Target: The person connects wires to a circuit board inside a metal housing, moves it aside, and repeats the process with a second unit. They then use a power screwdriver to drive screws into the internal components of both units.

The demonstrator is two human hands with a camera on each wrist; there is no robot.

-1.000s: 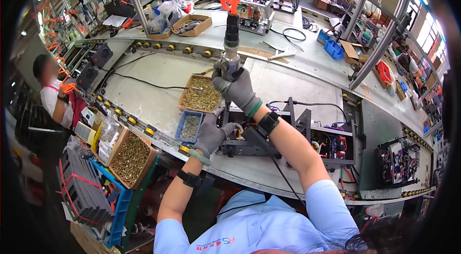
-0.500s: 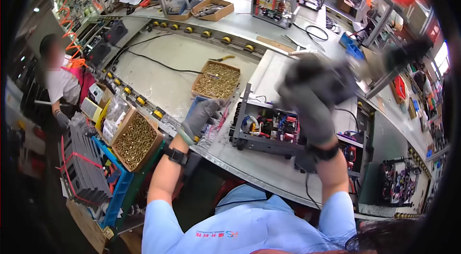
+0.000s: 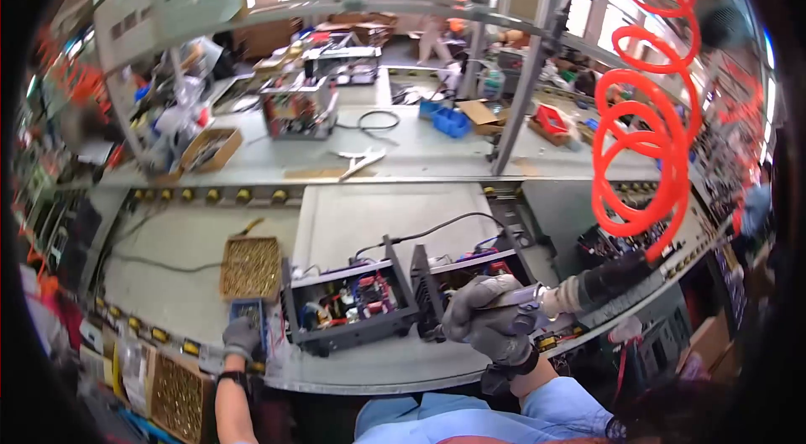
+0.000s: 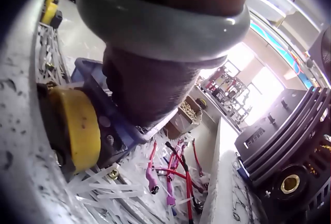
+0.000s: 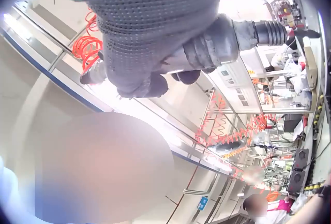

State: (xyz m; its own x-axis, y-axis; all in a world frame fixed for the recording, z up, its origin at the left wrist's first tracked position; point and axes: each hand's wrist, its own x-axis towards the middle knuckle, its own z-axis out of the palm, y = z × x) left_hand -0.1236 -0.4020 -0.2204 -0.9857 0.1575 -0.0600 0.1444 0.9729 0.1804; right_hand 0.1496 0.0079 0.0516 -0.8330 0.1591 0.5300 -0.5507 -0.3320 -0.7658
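Note:
My gloved right hand (image 3: 494,320) grips a powered driver (image 3: 571,297) held sideways over the right part of the bench; the right wrist view shows the glove (image 5: 155,35) wrapped round the tool's body (image 5: 220,40). My left hand (image 3: 242,338) is down at the small blue tray (image 3: 259,310). In the left wrist view that hand (image 4: 150,89) reaches into the tray (image 4: 88,71), with its fingertips hidden. A cardboard box of brass-coloured screws (image 3: 250,266) sits just beyond the tray. An open black chassis (image 3: 357,331) with wired parts stands between my hands.
A second open chassis (image 3: 426,280) stands partly behind my right hand. A coiled red hose (image 3: 642,150) hangs at the right. Pliers (image 3: 252,226) lie behind the screw box. Red-wired connectors (image 4: 170,175) and white ties lie beside the tray.
The view has swung rightwards. My right hand has carried the driver from upright over the chassis out to the right, tipping it sideways. My left hand has left the chassis and moved to the blue tray.

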